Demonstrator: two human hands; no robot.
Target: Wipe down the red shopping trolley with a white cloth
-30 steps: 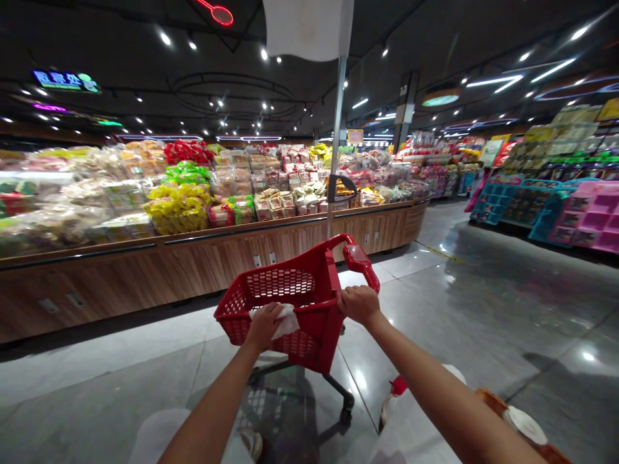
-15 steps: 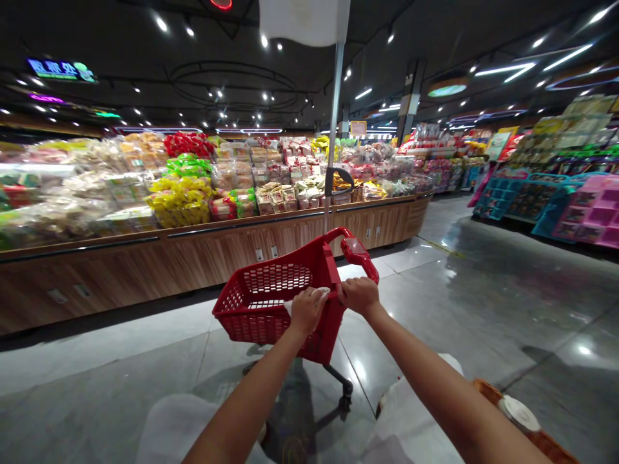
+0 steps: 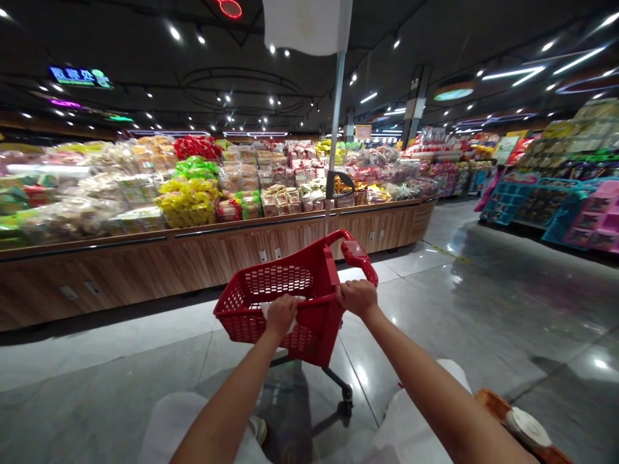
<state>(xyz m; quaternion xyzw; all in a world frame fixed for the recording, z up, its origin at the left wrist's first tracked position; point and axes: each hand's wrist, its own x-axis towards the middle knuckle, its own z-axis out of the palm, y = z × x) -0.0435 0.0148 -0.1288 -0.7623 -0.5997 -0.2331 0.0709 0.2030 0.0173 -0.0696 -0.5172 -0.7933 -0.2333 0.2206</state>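
Observation:
A red plastic shopping cart stands on the grey tiled floor in front of me. My left hand is closed on a white cloth, pressed against the near rim of the cart's basket. My right hand is wrapped round the cart's red handle at its near end. A metal pole with a white flag rises from the cart.
A long wooden display counter piled with packaged snacks runs along the left and ahead. Blue and pink shelf racks stand at the right. Shiny open floor lies to the right. A brown bag hangs by my right side.
My left hand with the white cloth slid right along the basket's near rim towards the handle, then back left. My right hand stayed on the handle.

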